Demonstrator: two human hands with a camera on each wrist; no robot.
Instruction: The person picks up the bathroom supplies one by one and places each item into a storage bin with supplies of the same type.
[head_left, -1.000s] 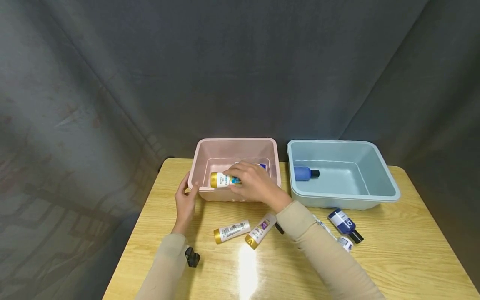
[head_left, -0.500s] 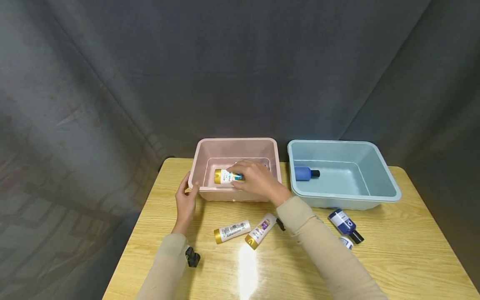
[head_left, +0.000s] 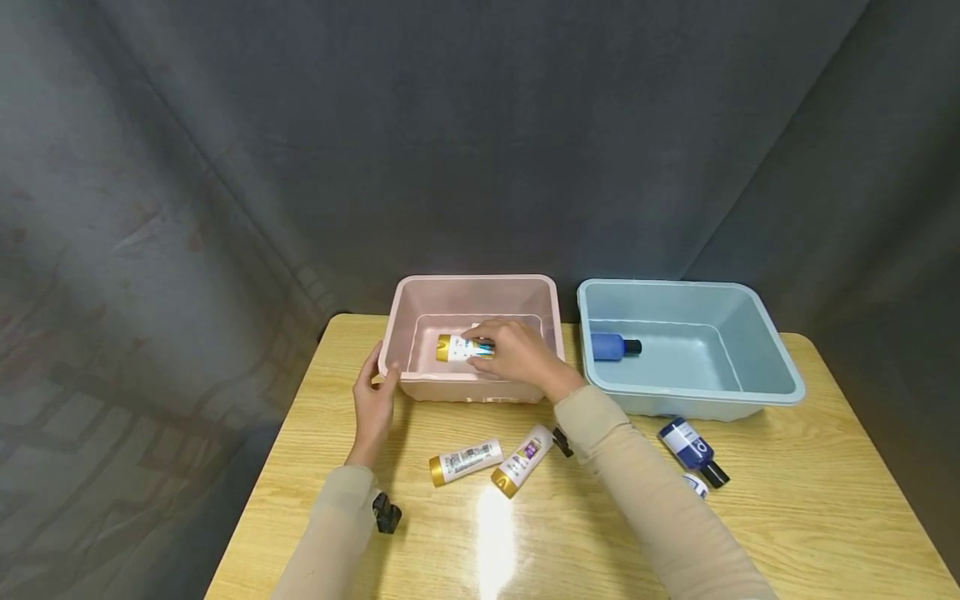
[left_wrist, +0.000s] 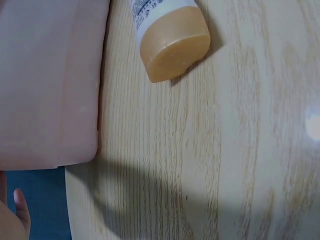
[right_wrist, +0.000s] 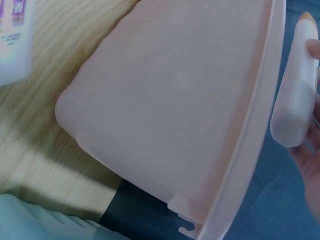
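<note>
My right hand [head_left: 517, 354] grips a white conditioner bottle [head_left: 459, 347] with a gold cap, low inside the pink bin [head_left: 450, 389]. The bottle lies sideways, its cap pointing left and its other end covered by the fingers. In the right wrist view the pale bottle [right_wrist: 295, 85] shows beyond the bin's rim, fingers around it. At the bin's front left corner my left hand [head_left: 372, 408] holds the edge, thumb at the front. Another white item behind the right hand is mostly hidden.
Two white gold-capped bottles, one with black print [head_left: 468, 460] and one with a purple label [head_left: 523, 458], lie before the pink bin. A light-blue bin [head_left: 690, 392] holds a blue bottle [head_left: 606, 347]. A navy bottle [head_left: 686, 442] and a partly hidden jar [head_left: 696, 485] lie in front.
The right hand has carried the bottle slightly right and farther back within the pink bin. The left hand stays at the bin's corner.
</note>
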